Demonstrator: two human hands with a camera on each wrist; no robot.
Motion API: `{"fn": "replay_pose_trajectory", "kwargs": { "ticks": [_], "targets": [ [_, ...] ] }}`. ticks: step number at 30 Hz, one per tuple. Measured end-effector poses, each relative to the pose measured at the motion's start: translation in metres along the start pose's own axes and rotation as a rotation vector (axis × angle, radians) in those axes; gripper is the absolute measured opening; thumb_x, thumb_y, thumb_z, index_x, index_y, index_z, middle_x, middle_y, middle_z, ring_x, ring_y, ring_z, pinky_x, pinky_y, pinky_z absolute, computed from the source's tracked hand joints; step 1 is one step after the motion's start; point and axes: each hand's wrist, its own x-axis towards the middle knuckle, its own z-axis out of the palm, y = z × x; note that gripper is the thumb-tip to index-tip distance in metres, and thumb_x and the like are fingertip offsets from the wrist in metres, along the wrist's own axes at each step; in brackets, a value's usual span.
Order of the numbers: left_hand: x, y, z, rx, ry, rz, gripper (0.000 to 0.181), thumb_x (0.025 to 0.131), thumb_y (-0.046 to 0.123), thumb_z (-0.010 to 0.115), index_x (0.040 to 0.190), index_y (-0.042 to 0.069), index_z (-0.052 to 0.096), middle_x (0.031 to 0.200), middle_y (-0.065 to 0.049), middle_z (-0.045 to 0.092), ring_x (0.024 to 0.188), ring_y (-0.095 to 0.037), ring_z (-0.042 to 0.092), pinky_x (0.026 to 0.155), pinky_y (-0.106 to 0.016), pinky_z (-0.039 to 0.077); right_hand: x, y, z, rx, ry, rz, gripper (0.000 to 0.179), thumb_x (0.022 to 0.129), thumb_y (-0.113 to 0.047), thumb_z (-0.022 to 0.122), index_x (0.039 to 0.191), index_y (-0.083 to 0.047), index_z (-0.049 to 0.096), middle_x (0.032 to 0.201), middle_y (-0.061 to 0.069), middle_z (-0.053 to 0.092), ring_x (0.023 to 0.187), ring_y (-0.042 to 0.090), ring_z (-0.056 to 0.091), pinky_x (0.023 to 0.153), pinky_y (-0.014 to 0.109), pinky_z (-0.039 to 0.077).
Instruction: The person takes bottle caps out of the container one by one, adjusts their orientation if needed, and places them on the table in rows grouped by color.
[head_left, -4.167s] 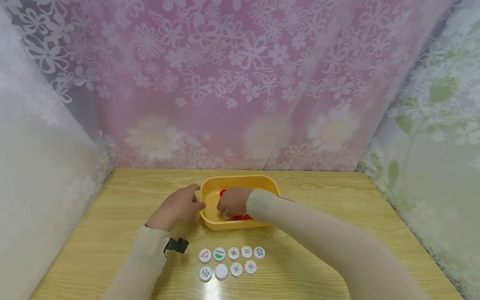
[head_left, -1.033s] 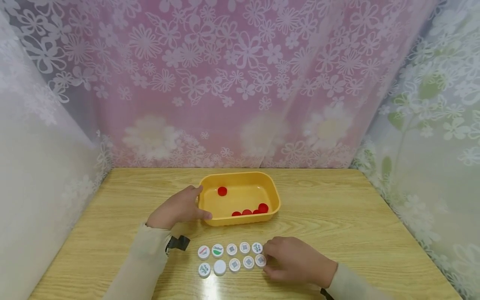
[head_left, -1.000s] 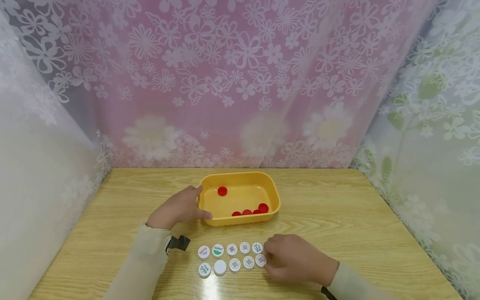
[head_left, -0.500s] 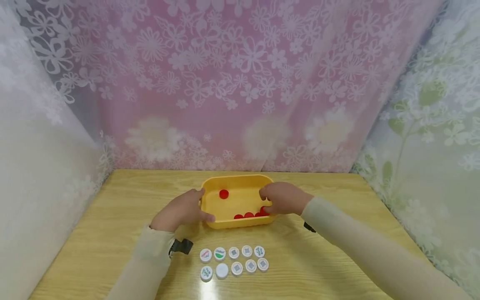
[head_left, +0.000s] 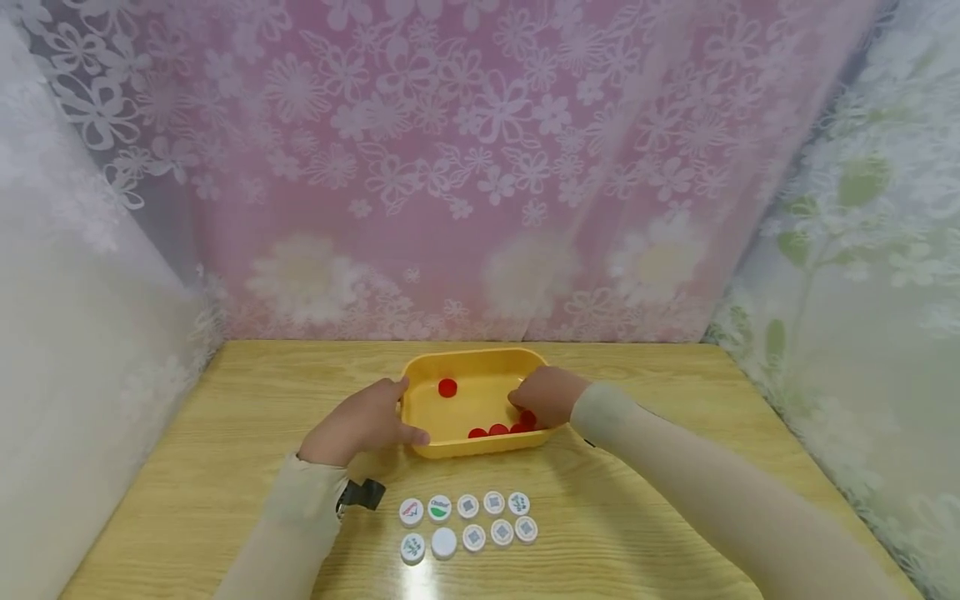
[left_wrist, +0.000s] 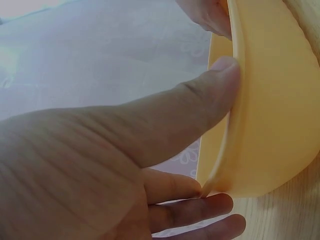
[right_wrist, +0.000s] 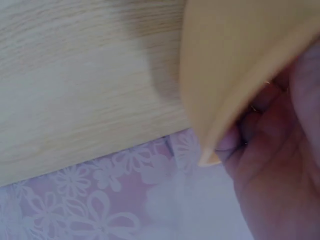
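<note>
A yellow plastic basin (head_left: pixel 442 408) stands on the table with several red bottle caps (head_left: pixel 498 430) along its near wall. A single red cap (head_left: pixel 447 387) lies towards its far left. My left hand (head_left: pixel 362 422) holds the basin's left end, its thumb (left_wrist: pixel 225 75) on the rim and its index finger at the far corner. Inside the right end is my right hand (head_left: pixel 551 395), bent down over the red caps in that corner. Its fingertips are largely hidden, also in the right wrist view, so whether it pinches a cap is unclear.
In front of the basin, several white bottle caps (head_left: pixel 473 537) lie in two rows, some with printed logos. The wooden table (head_left: pixel 247 433) ends at a pink flowered curtain (head_left: pixel 480 208). A pale curtain hangs on either side.
My right hand has left the end of the lower row, where a white cap now lies, and gone into the basin, deeper than half a second ago. My left hand keeps its place.
</note>
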Motion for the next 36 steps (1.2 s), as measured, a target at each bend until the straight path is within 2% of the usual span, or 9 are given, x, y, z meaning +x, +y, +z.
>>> {"fn": "replay_pose_trajectory", "kwargs": {
  "ticks": [5, 12, 16, 20, 27, 36],
  "targets": [
    [0.003, -0.005, 0.001, 0.001, 0.004, 0.013, 0.103, 0.082, 0.043, 0.088, 0.161, 0.004, 0.033, 0.158, -0.021, 0.043, 0.139, -0.035, 0.049, 0.114, -0.054, 0.042, 0.007, 0.004, 0.006, 0.075, 0.010, 0.003, 0.023, 0.089, -0.026, 0.083, 0.083, -0.022, 0.061, 0.068, -0.008, 0.053, 0.064, 0.016, 0.050, 0.069, 0.030, 0.049],
    [0.003, -0.004, -0.001, 0.016, 0.011, 0.012, 0.104, 0.082, 0.041, 0.088, 0.161, 0.003, 0.033, 0.155, -0.021, 0.046, 0.133, -0.033, 0.053, 0.110, -0.051, 0.045, 0.014, 0.005, 0.006, 0.221, 0.025, 0.056, 0.020, 0.093, -0.021, 0.076, 0.080, -0.022, 0.060, 0.068, -0.006, 0.052, 0.067, 0.016, 0.050, 0.069, 0.031, 0.046],
    [0.003, -0.005, -0.001, 0.017, 0.012, 0.006, 0.103, 0.083, 0.040, 0.088, 0.161, 0.003, 0.032, 0.155, -0.021, 0.046, 0.131, -0.032, 0.054, 0.108, -0.051, 0.047, 0.014, 0.000, 0.003, 0.233, 0.039, 0.062, 0.017, 0.094, -0.021, 0.076, 0.084, -0.017, 0.062, 0.069, -0.004, 0.052, 0.069, 0.019, 0.050, 0.071, 0.033, 0.046],
    [0.004, -0.003, 0.001, 0.017, 0.002, 0.006, 0.103, 0.083, 0.041, 0.087, 0.161, 0.003, 0.032, 0.158, -0.022, 0.043, 0.137, -0.035, 0.051, 0.111, -0.053, 0.044, 0.009, -0.001, 0.004, 0.228, 0.041, 0.074, 0.018, 0.094, -0.024, 0.077, 0.086, -0.016, 0.063, 0.070, -0.004, 0.052, 0.069, 0.019, 0.050, 0.072, 0.033, 0.047],
    [0.005, 0.001, -0.002, 0.033, -0.001, 0.015, 0.105, 0.083, 0.042, 0.087, 0.162, 0.003, 0.030, 0.157, -0.022, 0.043, 0.138, -0.036, 0.049, 0.115, -0.054, 0.041, 0.012, 0.001, 0.006, 0.250, 0.043, 0.099, 0.021, 0.093, -0.027, 0.079, 0.084, -0.020, 0.061, 0.071, -0.006, 0.055, 0.070, 0.017, 0.052, 0.073, 0.032, 0.048],
    [0.004, 0.000, 0.001, 0.020, -0.013, -0.016, 0.105, 0.084, 0.042, 0.087, 0.163, 0.006, 0.028, 0.159, -0.021, 0.041, 0.140, -0.035, 0.048, 0.115, -0.053, 0.040, 0.015, 0.002, 0.010, 0.280, 0.061, 0.060, 0.024, 0.093, -0.026, 0.079, 0.086, -0.016, 0.058, 0.073, -0.003, 0.053, 0.071, 0.019, 0.050, 0.074, 0.033, 0.047]
  ]
}}
